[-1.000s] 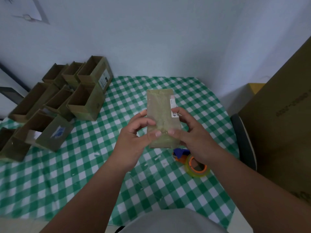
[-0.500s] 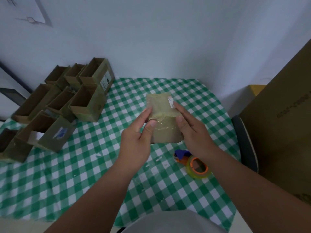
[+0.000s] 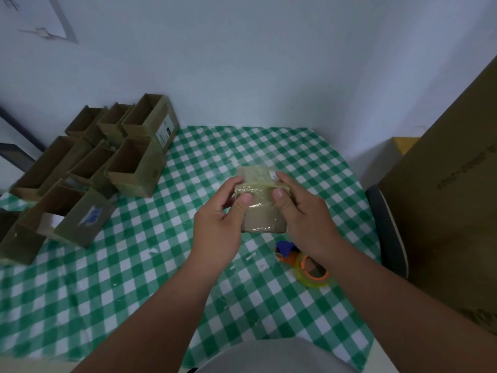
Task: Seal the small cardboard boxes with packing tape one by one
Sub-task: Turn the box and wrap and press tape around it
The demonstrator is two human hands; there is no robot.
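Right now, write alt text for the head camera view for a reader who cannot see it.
Two bare hands, left hand and right hand, hold a small cardboard box above a green checked tablecloth, thumbs pressing clear tape across it. A tape roll lies beneath the right wrist, and open cardboard boxes cluster at far left.

Green-white checked tablecloth (image 3: pixel 166 265); brown boxes (image 3: pixel 134 168); orange tape dispenser (image 3: pixel 309 267).

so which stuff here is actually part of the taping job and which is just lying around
In the job: small box held by left hand and right hand; tape roll; open boxes.
Lying about: big carton; chair edge; yellow box.
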